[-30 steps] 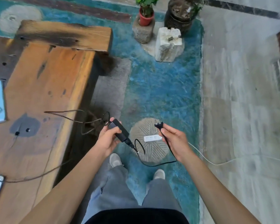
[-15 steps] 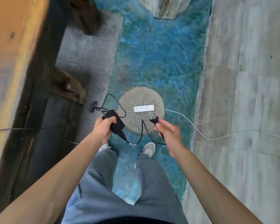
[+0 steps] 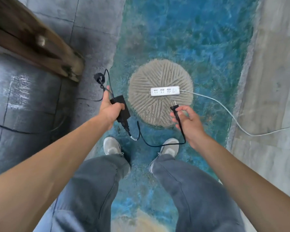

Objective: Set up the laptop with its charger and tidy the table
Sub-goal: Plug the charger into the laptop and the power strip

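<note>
The black charger brick (image 3: 121, 108) sits gripped in the left hand (image 3: 111, 110), while the right hand (image 3: 187, 120) pinches its plug (image 3: 173, 107), prongs pointing at the white power strip (image 3: 165, 91). That strip lies on a round grooved stone (image 3: 160, 93) set in the blue floor (image 3: 199, 39).

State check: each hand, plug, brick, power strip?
left hand: holds the brick
brick: off the floor, in the left grip
right hand: pinches the plug
plug: unplugged, prongs up, short of the strip
strip: flat on the round stone, sockets empty, white cable attached
</note>
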`<move>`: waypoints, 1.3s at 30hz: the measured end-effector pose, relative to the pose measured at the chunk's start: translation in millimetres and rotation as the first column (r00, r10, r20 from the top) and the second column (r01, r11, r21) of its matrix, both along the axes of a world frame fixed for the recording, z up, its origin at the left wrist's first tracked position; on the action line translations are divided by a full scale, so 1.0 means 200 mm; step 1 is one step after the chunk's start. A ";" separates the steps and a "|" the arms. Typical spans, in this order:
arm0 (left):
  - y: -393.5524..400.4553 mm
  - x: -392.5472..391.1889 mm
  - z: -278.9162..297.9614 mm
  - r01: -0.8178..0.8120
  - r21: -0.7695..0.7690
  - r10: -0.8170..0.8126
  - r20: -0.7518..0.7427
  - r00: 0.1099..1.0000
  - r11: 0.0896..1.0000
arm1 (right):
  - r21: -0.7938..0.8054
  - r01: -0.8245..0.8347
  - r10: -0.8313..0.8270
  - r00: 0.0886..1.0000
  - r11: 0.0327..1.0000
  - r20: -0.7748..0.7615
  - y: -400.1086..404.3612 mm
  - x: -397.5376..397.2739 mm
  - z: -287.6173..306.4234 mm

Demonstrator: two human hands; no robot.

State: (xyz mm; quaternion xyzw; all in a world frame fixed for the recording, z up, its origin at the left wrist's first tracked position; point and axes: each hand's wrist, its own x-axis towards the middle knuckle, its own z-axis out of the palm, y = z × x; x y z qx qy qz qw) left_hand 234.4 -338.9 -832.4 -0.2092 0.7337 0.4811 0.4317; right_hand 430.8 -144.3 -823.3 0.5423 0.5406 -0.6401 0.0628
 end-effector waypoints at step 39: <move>0.14 -0.43 -1.66 0.739 -0.507 -0.880 -0.399 0.255 0.444 | 0.657 -0.532 0.638 0.764 0.534 0.099 0.49 -0.56 -1.57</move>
